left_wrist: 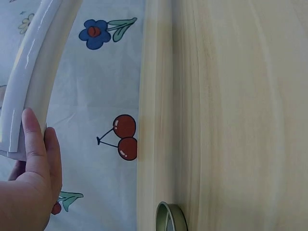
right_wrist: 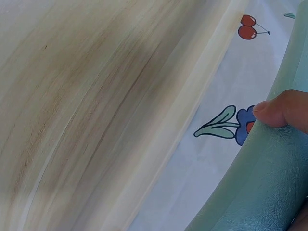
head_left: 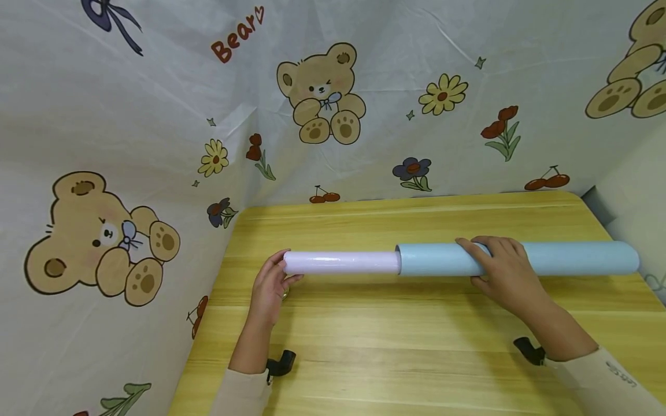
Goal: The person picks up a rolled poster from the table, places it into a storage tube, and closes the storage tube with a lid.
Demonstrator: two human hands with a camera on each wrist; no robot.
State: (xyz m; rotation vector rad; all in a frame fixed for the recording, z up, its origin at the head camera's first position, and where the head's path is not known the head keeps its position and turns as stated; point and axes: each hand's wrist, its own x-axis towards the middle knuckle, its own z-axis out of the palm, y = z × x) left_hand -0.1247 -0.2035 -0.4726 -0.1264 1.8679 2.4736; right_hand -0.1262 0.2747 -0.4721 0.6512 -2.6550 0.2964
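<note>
My left hand holds one lilac roll running into one blue tube, gripped by my right, over one table, while the left wrist view shows one ring mostly hidden from the head view.

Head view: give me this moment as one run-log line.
left hand: holds outer end of lilac roll | right hand: grips blue roll | lilac roll: runs into blue roll's open end
</note>
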